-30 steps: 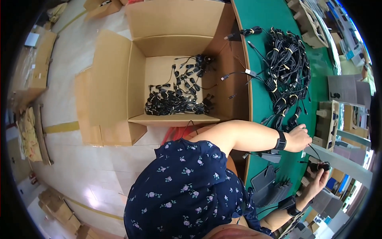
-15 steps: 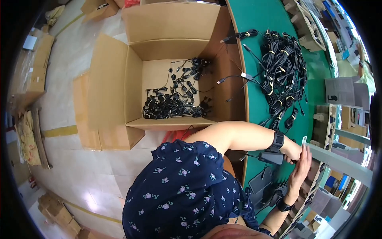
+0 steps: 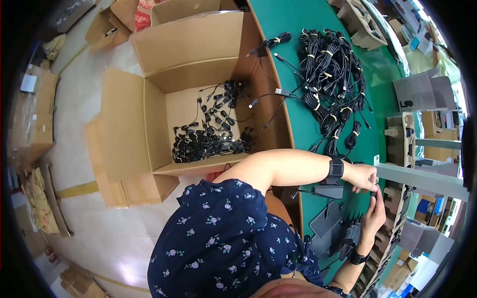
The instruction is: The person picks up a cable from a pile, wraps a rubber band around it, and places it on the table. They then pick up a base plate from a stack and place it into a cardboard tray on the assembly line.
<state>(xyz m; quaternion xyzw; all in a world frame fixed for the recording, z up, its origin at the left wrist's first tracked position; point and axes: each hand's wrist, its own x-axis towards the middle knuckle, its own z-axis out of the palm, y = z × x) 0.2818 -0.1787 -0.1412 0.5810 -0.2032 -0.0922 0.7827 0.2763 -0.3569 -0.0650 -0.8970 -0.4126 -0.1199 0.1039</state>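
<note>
A pale grey, glossy floor [image 3: 89, 223] is crossed by narrow yellow stripes [image 3: 78, 189] and brightened by a white reflection [image 3: 128, 273].

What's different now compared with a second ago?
The right hand has come in to the left hand; their fingertips are now close together at a dark piece. The coil the right hand held no longer shows clearly. The view has shifted, but the cable pile and box look unchanged.
</note>
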